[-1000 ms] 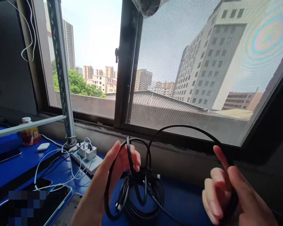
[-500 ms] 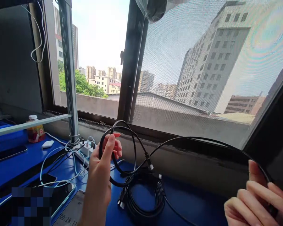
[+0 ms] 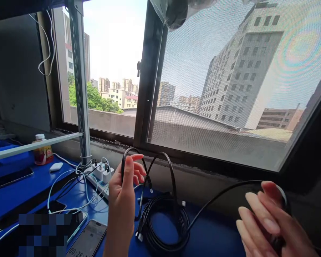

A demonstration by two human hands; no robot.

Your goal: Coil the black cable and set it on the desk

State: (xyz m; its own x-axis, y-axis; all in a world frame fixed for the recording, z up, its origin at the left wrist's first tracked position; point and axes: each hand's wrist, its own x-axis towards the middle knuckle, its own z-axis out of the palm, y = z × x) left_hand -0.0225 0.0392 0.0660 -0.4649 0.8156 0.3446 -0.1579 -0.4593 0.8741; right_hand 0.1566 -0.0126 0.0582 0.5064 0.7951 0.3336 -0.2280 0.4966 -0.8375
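A thin black cable rose in narrow loops above the blue desk, passing over the raised left hand. From there it arched down into a coil of black cable lying flat on the desk. Another stretch ran from the coil up and rightward to the right hand, whose fingers curled around it.

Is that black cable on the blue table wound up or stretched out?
Mostly wound: the black cable lies coiled on the blue table, while loose loops rise into the left hand and right hand.
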